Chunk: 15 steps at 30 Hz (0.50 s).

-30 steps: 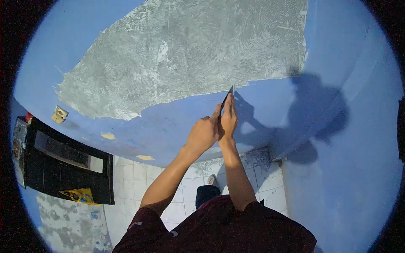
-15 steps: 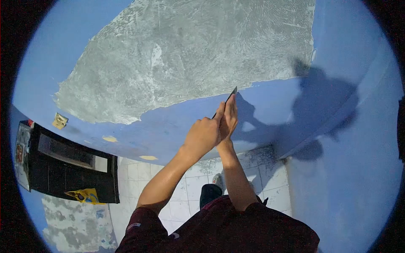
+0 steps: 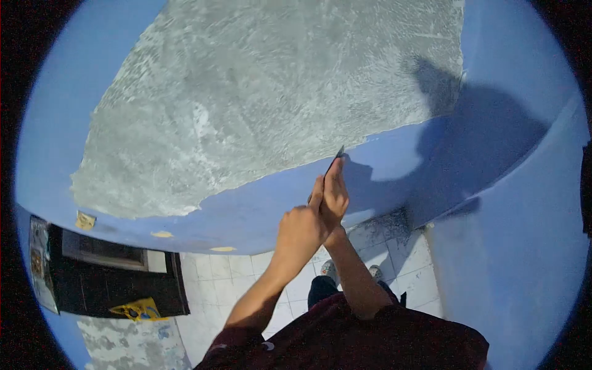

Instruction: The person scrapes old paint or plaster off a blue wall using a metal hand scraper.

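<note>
Both my hands are closed round one thin, dark-edged scraper, whose tip touches the wall at the lower border of the bare grey patch. My left hand wraps the lower part of the tool. Farther up, my right hand grips it, fingers stretched along the blade side. Most of the handle is hidden by the hands. Blue paint covers the wall below the ragged border.
A dark cabinet with a yellow bag stands at the lower left. White floor tiles and my feet show below. Another blue wall rises at the right; a shadow falls near the corner.
The view has shifted, so the grey patch's left part, the cabinet and the floor appear lower. Both hands and the scraper sit slightly lower in view, still at the patch's border.
</note>
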Available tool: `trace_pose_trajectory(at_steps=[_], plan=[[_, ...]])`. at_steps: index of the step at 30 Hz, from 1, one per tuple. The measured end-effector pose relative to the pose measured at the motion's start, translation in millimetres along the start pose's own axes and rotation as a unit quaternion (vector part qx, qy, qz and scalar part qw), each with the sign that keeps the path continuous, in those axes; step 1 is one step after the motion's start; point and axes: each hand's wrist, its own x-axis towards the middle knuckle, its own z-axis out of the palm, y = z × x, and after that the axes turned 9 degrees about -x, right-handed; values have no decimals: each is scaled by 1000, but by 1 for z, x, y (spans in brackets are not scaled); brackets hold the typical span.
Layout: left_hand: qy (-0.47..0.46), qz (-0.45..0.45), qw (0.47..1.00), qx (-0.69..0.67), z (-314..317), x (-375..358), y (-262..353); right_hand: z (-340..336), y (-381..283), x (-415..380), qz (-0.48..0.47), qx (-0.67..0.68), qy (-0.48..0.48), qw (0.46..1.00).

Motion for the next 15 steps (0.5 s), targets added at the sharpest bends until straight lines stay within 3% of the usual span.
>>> trace_pose_trajectory(at_steps=[1, 4, 5, 6, 9, 11, 15], plan=[[13, -32, 999, -27, 8, 2, -9, 4, 3, 0, -42, -17, 24, 999], [-24, -5, 1000, -12, -22, 12, 8, -9, -7, 3, -24, 44, -7, 999], [-27, -6, 1000, -14, -29, 16, 11, -20, -17, 11, 52, 45, -96, 993], [-36, 2, 999, 3, -35, 18, 14, -18, -17, 11, 55, 44, -98, 993], [-22, -5, 1000, 12, -16, 8, 7, -12, -10, 8, 44, 59, -58, 996], [2, -17, 1000, 3, -4, 1, 10, -8, -1, 4, -25, 3, -3, 1000], [-29, -7, 999, 29, -26, 12, 36, -20, -9, 10, -12, 44, 16, 999]])
